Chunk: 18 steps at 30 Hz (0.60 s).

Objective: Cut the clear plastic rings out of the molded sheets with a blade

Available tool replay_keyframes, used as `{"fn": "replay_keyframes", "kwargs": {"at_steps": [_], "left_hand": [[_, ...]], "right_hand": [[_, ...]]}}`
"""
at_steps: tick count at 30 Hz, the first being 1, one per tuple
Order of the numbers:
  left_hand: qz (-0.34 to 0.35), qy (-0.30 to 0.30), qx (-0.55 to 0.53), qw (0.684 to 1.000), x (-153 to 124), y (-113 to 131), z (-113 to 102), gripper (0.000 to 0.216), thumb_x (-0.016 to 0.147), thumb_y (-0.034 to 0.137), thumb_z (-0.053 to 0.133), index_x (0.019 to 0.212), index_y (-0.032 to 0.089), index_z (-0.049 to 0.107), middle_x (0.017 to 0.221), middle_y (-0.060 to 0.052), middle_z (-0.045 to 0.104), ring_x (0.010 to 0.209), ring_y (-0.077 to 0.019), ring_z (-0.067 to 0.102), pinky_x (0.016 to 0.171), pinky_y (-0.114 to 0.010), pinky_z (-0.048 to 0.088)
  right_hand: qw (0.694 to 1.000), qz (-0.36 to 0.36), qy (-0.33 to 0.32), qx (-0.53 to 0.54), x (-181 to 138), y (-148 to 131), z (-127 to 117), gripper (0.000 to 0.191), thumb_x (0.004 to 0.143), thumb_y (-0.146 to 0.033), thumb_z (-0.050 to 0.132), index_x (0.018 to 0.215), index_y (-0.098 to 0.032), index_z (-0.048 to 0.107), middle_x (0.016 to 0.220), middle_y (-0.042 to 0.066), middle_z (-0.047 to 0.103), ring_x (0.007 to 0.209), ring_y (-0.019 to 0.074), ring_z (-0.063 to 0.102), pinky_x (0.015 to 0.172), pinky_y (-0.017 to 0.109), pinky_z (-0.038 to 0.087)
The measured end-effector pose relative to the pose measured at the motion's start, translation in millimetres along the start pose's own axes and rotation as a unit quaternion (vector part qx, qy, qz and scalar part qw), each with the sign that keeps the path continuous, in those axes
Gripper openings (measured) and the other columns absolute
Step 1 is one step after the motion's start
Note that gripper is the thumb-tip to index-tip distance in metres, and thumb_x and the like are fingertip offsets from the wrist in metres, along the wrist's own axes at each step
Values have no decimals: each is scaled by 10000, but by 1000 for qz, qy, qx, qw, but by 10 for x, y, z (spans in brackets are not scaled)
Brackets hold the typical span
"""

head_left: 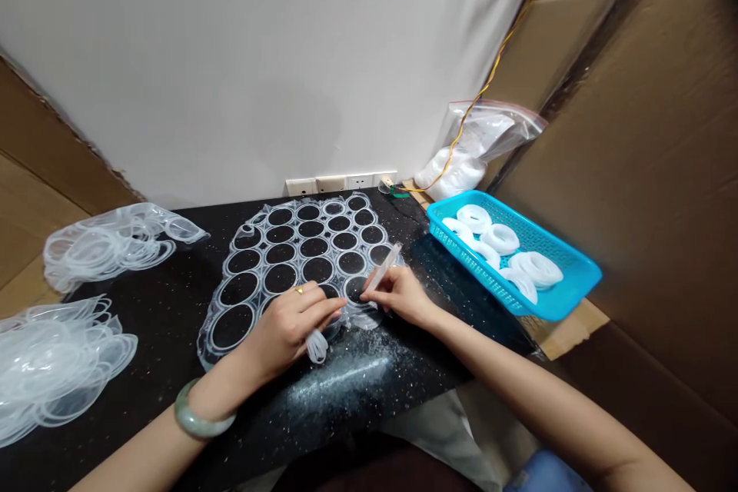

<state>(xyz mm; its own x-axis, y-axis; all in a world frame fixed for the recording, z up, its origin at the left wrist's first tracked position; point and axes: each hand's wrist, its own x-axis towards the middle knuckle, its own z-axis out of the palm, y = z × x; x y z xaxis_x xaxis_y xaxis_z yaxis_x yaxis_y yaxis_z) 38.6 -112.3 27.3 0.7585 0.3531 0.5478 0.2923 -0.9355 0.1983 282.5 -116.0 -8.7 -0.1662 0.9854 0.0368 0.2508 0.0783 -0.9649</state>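
Two findings: my left hand [294,323] pinches a translucent strip [316,346] at six o'clock of the silicone sheet [288,255]; my right hand [399,297] grips a clear stick [383,267]. Advise keeping the sheet flat.

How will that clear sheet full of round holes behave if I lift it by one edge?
Probably floppy: the holed sheet is thin and translucent, and its near edge bunches under the left hand. Likely light, being mostly holes. It may tear at the narrow webs.

left hand [291,323]: fingers pinched | right hand [397,296]: fingers pinched, forearms converging
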Motion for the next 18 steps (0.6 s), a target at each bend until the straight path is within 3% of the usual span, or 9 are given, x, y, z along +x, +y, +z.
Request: {"fn": "replay_keyframes", "kwargs": {"at_steps": [3, 6, 11, 18], "left_hand": [[12, -68, -37, 997, 51, -9, 123, 245, 1000, 213, 450, 1116, 148, 655, 913, -91, 665, 857, -186, 600, 740, -323, 514], [20, -95, -56, 994, 50, 5, 230, 250, 1004, 212, 446, 1132, 140, 648, 1092, -122, 688, 1033, -222, 612, 857, -386, 528], [4, -112, -48, 993, 3, 39, 316, 290, 1014, 251, 432, 1182, 153, 646, 1218, -133, 670, 1142, -244, 595, 916, -436, 529], [-20, -95, -67, 993, 12, 84, 328, 312, 1014, 243, 412, 1200, 165, 650, 1165, -126, 695, 1115, -250, 601, 892, -441, 544]], "right_hand": [[1000, 1, 3, 2, -5, 13, -2, 255, 688, -397, 792, 709, -159, 703, 526, -9, 598, 412, 93, 476, 414, 211, 327], [1000, -3, 0, -2, -22, 17, -6, 241, 707, -400, 783, 721, -172, 708, 526, -13, 595, 417, 96, 474, 426, 219, 336], [998, -40, -3, -41, -57, 13, -9, 186, 773, -374, 741, 755, -189, 738, 623, 20, 665, 470, 116, 521, 466, 236, 373], [986, -137, -9, -99, -98, -31, -13, 152, 856, -327, 677, 783, -215, 750, 802, 57, 733, 710, 171, 657, 648, 276, 491]]}}
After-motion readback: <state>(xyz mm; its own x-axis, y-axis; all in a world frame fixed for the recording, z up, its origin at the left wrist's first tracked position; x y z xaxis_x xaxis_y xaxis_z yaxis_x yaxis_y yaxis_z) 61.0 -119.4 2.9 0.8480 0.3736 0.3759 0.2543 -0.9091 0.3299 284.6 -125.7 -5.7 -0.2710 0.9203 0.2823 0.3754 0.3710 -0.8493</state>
